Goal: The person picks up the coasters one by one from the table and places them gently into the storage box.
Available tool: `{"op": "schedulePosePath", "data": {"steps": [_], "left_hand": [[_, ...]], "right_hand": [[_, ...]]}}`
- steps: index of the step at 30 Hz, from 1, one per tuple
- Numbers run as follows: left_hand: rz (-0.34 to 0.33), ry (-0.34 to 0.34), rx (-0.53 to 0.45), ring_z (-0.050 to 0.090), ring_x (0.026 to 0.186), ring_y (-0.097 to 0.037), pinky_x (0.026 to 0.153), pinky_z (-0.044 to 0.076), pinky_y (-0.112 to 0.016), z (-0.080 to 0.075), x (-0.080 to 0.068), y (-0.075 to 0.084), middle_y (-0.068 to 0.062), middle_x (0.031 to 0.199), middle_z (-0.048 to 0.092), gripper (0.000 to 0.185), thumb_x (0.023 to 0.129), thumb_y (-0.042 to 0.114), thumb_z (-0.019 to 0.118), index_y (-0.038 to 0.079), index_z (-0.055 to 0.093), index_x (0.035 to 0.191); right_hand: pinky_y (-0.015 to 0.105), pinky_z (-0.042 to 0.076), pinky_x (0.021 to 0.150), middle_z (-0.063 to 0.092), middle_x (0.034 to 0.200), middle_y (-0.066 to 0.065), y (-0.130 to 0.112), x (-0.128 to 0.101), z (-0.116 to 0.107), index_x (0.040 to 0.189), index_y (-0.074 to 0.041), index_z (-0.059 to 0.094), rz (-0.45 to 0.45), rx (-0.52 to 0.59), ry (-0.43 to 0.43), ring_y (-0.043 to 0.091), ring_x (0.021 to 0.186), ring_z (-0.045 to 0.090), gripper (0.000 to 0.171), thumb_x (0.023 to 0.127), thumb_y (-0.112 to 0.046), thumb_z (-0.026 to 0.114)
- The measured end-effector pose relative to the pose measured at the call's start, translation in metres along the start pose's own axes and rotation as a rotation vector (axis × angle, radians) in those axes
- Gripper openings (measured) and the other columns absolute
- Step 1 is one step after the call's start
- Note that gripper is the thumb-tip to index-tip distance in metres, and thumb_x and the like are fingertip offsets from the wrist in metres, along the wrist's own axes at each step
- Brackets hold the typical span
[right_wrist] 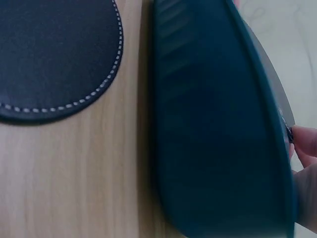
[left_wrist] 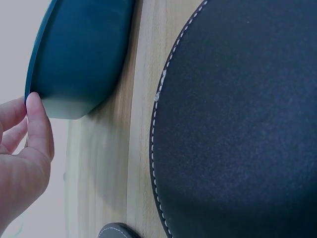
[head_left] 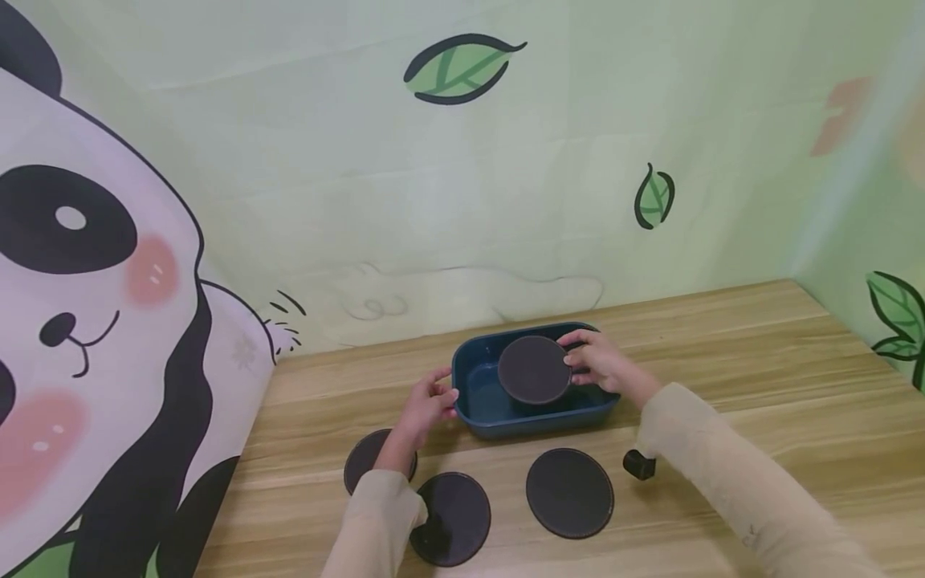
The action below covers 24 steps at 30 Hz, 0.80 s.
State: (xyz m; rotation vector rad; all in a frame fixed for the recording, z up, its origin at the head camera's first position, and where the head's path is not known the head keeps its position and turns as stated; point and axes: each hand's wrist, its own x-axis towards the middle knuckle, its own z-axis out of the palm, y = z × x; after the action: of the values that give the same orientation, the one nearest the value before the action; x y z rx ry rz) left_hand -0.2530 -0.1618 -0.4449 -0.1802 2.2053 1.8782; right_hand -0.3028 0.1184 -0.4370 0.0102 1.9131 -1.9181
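A dark blue rectangular bin point(head_left: 499, 424) stands on the table near the wall. My left hand point(head_left: 428, 405) pinches its left rim, thumb on the outside, as the left wrist view also shows of the bin's wall point(left_wrist: 84, 49). My right hand point(head_left: 600, 365) holds a round black coaster point(head_left: 535, 369) by its right edge, tilted over the bin's opening. In the right wrist view the bin's side point(right_wrist: 213, 124) hides most of that coaster, and the fingertips point(right_wrist: 303, 141) show at its edge.
Three more round black coasters lie in front of the bin: one at the left point(head_left: 364, 461) partly under my left forearm, one in the middle point(head_left: 455, 522) and one to the right point(head_left: 569, 494). White stitching edges them. A panda-printed cloth point(head_left: 433, 201) hangs behind the wooden table point(head_left: 759, 369).
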Motion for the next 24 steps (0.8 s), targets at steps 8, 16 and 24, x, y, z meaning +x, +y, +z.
{"op": "schedulePosePath", "data": {"steps": [8,16,24], "left_hand": [[0.017,0.03,-0.001,0.048,0.062,-0.009,0.064,0.05,-0.026,0.0,0.011,-0.013,-0.004,0.084,0.042,0.045,0.087,0.002,0.051,0.005,0.04,0.13],[0.005,0.041,0.004,0.048,0.063,-0.01,0.06,0.049,-0.022,0.001,0.011,-0.013,-0.005,0.084,0.042,0.044,0.087,0.003,0.051,0.006,0.041,0.13],[0.011,0.035,-0.005,0.048,0.062,-0.009,0.061,0.049,-0.024,0.001,0.009,-0.011,-0.004,0.084,0.041,0.044,0.088,0.003,0.05,0.006,0.04,0.131]], "right_hand": [[0.021,0.045,0.049,0.05,0.068,-0.001,0.011,0.011,0.009,0.12,0.003,0.04,0.034,-0.016,0.053,0.009,0.055,0.05,0.039,0.081,0.007,0.046],[0.023,0.046,0.05,0.05,0.069,-0.001,0.021,0.022,0.018,0.119,0.001,0.042,0.07,-0.02,0.074,0.01,0.054,0.049,0.039,0.081,0.006,0.046],[0.023,0.045,0.049,0.049,0.071,0.002,0.022,0.027,0.022,0.12,0.001,0.043,0.106,-0.075,0.103,0.01,0.054,0.048,0.041,0.08,0.008,0.046]]}}
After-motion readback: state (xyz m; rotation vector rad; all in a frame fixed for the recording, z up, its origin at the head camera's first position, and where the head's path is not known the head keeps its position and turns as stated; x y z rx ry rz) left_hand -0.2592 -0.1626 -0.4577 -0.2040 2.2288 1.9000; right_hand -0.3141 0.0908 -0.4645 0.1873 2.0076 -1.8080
